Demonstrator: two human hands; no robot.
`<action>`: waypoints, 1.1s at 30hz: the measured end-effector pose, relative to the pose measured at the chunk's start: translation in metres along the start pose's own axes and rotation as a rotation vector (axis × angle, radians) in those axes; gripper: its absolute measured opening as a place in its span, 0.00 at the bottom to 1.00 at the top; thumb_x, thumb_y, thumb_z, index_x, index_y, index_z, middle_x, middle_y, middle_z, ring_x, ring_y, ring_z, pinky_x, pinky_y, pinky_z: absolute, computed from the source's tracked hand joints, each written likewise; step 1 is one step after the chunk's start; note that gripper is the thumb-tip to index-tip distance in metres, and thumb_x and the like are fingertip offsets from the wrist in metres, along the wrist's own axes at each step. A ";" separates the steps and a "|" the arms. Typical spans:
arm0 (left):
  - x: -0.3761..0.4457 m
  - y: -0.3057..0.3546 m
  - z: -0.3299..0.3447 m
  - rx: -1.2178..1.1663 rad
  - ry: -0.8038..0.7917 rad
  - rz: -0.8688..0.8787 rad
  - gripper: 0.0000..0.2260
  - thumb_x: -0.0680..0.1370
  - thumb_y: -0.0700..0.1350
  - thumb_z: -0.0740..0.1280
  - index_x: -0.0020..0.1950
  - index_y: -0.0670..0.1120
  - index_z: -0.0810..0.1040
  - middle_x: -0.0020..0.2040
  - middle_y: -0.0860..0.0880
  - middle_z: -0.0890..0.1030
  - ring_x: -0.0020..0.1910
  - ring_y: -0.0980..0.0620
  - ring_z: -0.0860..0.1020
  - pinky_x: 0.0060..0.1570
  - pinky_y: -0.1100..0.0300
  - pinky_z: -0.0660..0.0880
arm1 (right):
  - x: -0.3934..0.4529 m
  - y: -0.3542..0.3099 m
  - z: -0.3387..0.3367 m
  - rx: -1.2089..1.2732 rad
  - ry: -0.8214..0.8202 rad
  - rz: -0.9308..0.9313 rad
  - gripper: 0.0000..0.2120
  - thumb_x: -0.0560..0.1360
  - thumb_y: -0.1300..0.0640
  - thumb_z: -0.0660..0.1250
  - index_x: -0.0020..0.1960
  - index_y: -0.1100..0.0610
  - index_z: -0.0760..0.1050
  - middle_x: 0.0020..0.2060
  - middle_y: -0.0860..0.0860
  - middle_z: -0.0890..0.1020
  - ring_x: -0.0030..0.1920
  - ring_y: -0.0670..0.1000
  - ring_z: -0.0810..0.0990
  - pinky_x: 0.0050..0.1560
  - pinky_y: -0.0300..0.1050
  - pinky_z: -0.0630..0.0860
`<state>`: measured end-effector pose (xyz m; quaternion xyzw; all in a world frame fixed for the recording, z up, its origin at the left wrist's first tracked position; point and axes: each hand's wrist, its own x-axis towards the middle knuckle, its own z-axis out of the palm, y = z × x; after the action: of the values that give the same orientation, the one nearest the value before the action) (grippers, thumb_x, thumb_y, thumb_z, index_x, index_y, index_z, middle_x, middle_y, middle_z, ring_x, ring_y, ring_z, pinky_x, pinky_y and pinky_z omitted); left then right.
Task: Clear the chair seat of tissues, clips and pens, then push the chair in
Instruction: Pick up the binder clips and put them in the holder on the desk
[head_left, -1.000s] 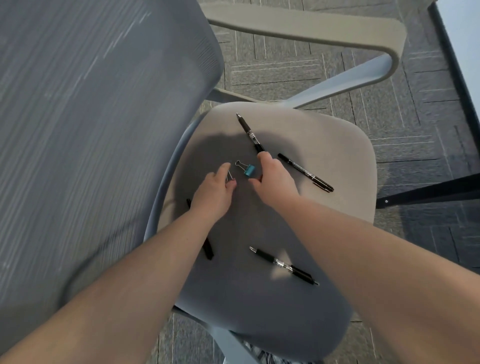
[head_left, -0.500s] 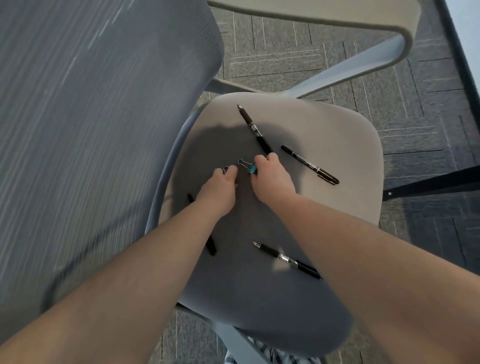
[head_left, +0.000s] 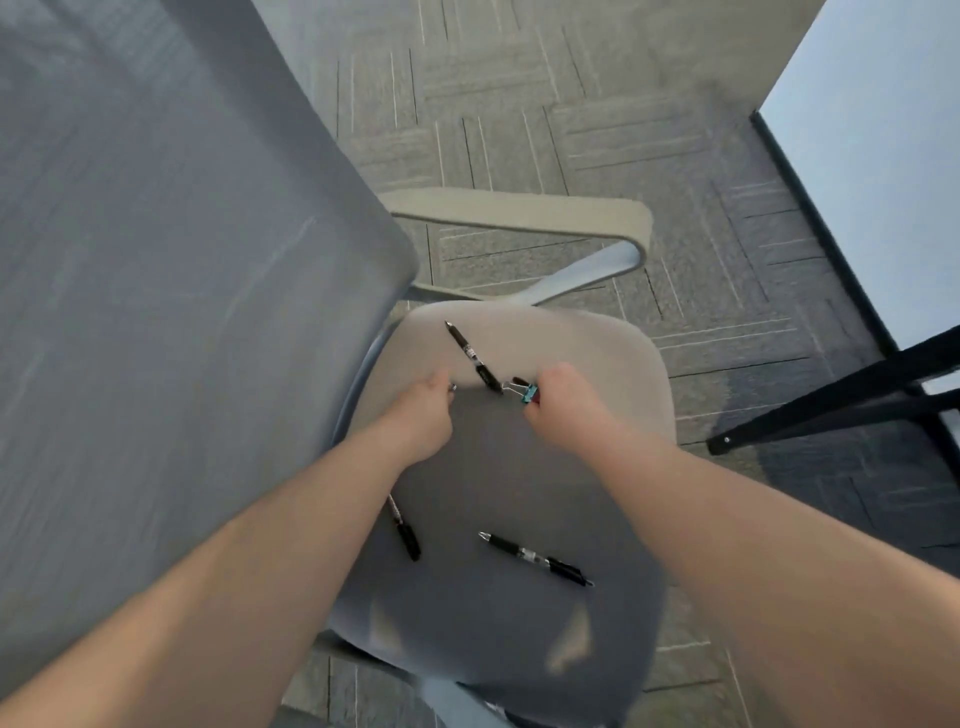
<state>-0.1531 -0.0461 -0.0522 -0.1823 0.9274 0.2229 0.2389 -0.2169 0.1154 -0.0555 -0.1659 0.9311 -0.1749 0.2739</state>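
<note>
hands now apart, right hand (head_left: 558, 402) gripping blue clip (head_left: 529, 393), three pens on seat (head_left: 613, 364)

1. The grey carpet-tile floor (head_left: 597, 104) fills the upper part of the view; its square tiles carry thin pale stripes, laid at alternating angles.
2. At the right edge stands a pale, glossy white tabletop with a thin black rim (head_left: 883, 156), cut off by the frame.
3. Beneath it, slanted black metal frame legs (head_left: 831, 410) run down to the carpet, with a small pale fastener showing near the lower end.
4. Soft, even light falls across the floor; a darker shadow patch (head_left: 810, 467) lies on the carpet under the black legs.
</note>
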 end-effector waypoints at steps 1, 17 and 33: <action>-0.006 0.010 -0.011 0.001 0.015 0.021 0.08 0.80 0.38 0.54 0.57 0.38 0.66 0.55 0.33 0.73 0.51 0.37 0.73 0.46 0.51 0.66 | -0.006 0.000 -0.011 -0.007 0.018 -0.013 0.09 0.76 0.62 0.60 0.53 0.66 0.73 0.52 0.64 0.75 0.53 0.63 0.76 0.47 0.52 0.70; -0.101 0.155 -0.136 0.199 0.166 0.319 0.04 0.80 0.37 0.54 0.46 0.41 0.67 0.42 0.44 0.68 0.43 0.44 0.69 0.43 0.54 0.64 | -0.140 0.015 -0.197 -0.037 0.216 -0.016 0.14 0.77 0.59 0.60 0.60 0.64 0.71 0.60 0.62 0.74 0.58 0.60 0.76 0.55 0.49 0.72; -0.179 0.327 -0.077 0.404 -0.055 0.742 0.11 0.81 0.42 0.55 0.57 0.36 0.71 0.57 0.35 0.75 0.52 0.39 0.74 0.53 0.50 0.70 | -0.342 0.125 -0.226 -0.009 0.381 0.384 0.16 0.78 0.56 0.62 0.63 0.62 0.71 0.59 0.59 0.77 0.56 0.57 0.77 0.58 0.50 0.76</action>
<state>-0.1794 0.2298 0.2090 0.2203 0.9485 0.1122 0.1980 -0.0996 0.4178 0.2249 0.0484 0.9810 -0.1436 0.1209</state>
